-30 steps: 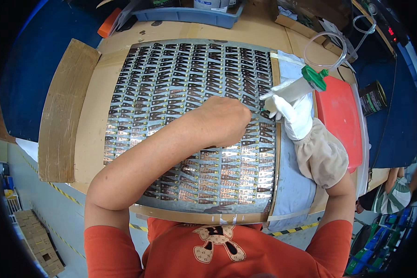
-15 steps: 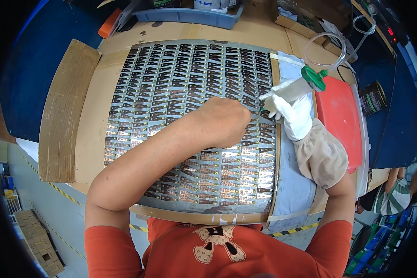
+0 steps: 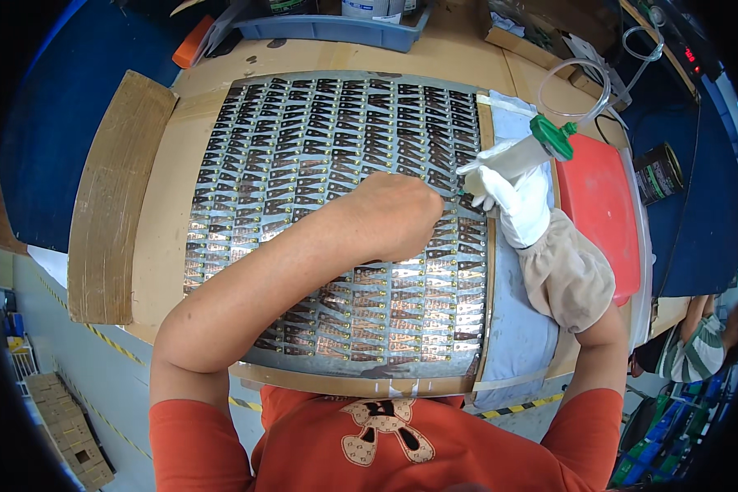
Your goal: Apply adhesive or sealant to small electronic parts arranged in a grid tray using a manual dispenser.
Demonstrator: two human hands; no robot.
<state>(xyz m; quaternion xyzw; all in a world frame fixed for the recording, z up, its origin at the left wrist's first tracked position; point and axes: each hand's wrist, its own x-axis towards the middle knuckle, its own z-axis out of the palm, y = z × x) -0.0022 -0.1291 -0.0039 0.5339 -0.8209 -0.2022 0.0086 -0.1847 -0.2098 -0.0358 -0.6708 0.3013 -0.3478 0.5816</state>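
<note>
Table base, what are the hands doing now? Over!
Right gloved hand holds syringe. Left hand curled over metal pieces, grip unseen. Left forearm hides some rows.

A blue tray (image 3: 328, 36) of containers stood at the top of the frame, right of an orange object (image 3: 193, 43). A brown cardboard piece (image 3: 111, 205) filled the left side, with brown cartons (image 3: 67, 414) at lower left. A red panel (image 3: 600, 221) and dark can (image 3: 658, 174) occupied the right, a co-worker's striped garment (image 3: 690, 354) the lower right.
</note>
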